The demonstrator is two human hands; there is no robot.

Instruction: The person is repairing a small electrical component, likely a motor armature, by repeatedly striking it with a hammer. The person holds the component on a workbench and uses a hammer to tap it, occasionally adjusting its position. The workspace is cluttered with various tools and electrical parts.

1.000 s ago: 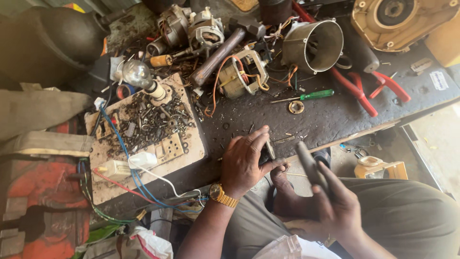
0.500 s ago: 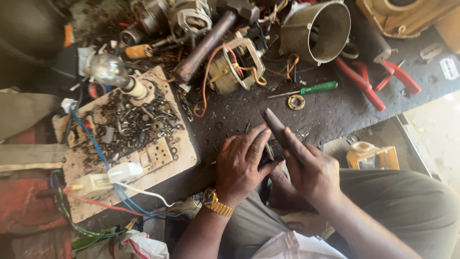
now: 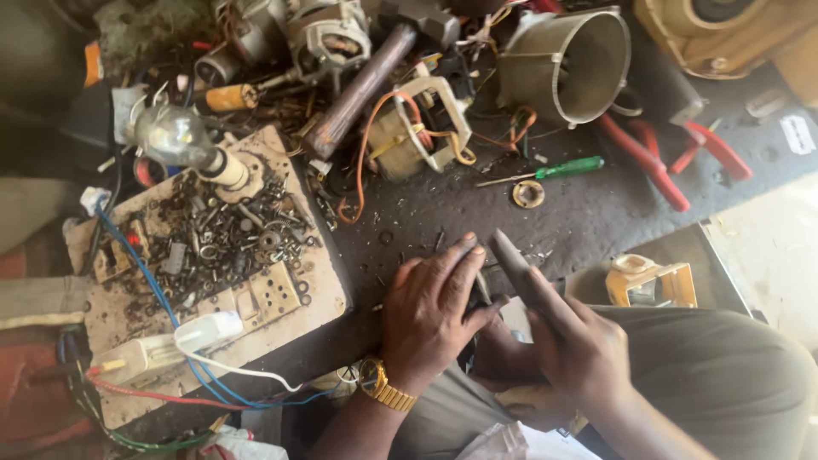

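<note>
Dark flat metal blade (image 3: 511, 260): lying at the near edge of the dark workbench (image 3: 596, 213), slanting up and away from the right hand, its tip pointing toward the far side.
Right hand (image 3: 579, 349): wrapping its fingers closed around the blade's lower end, just above the lap.
Left hand (image 3: 430, 319): pressing palm down on the bench edge, fingers spread and flat, touching a small dark part (image 3: 481, 285) beside the blade (what that part is, I cannot tell).
Gold wristwatch (image 3: 383, 388): sitting on the left wrist.
Green-handled screwdriver (image 3: 562, 168): resting further back on the bench, near a small brass ring (image 3: 528, 194).
Red-handled pliers (image 3: 673, 153): lying to the right, well apart from both hands.
Pale wooden board (image 3: 281, 290): sitting left of the left hand, carrying scattered dark screws and a clear light bulb (image 3: 175, 136).
</note>
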